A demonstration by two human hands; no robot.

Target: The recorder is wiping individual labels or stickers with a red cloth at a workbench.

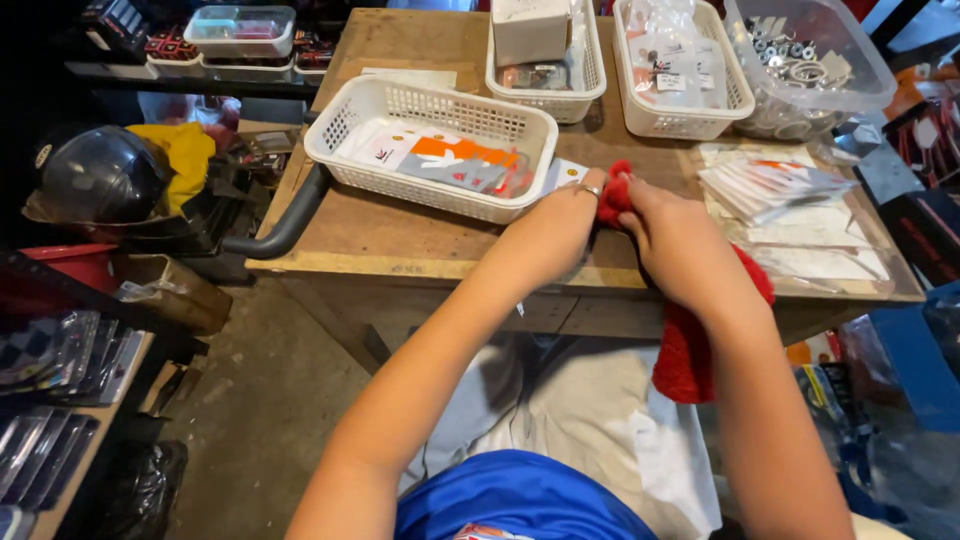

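Observation:
My left hand [560, 225] and my right hand [670, 235] meet over the front edge of a wooden table [400, 245]. Both pinch the top of a red cloth [690, 345], which bunches between my fingers and hangs down past my right wrist below the table edge. There is a ring on a finger of my left hand. A white plastic basket [345, 125] holding flat orange, grey and white packets stands just left of my left hand.
Two more white baskets [590, 80] [735, 95] and a clear tub of metal rings [860, 70] line the table's back. Stacked clear packets [790, 190] lie at right. A dark helmet [100, 175] and a black pipe [290, 215] sit at left.

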